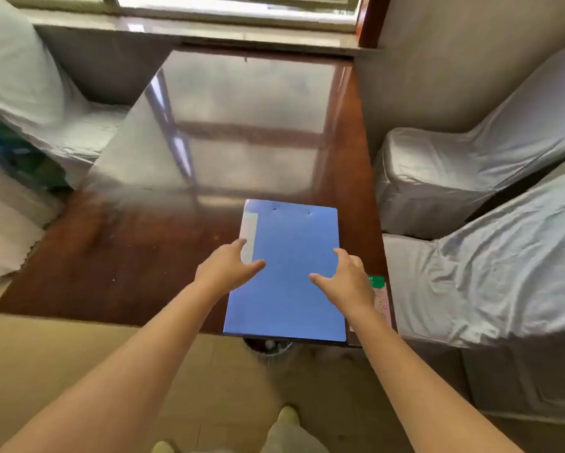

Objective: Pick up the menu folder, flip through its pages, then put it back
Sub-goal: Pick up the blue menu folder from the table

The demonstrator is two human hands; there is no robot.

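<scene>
The blue menu folder [291, 273] lies closed and flat at the near right corner of the dark, glossy surface [127, 256], its near edge reaching just past the surface's front edge. A pale label strip [250, 237] runs along its left side, and two small dots sit near its far edge. My left hand [225, 266] is spread at the folder's left edge, fingers over the label strip and thumb stretched onto the cover; my right hand [346, 279] is spread at the right edge, thumb pointing in across the cover. Neither hand is closed around anything, and I cannot tell for sure whether the fingertips are touching the folder or hovering just above it. Under my right wrist, a pinkish card with a green patch [377, 282] lies beside the folder. Chairs in pale fabric covers stand to the right [470, 165] and left [29, 93] of the surface, and a window sill [209, 27] runs beyond its far end.
</scene>
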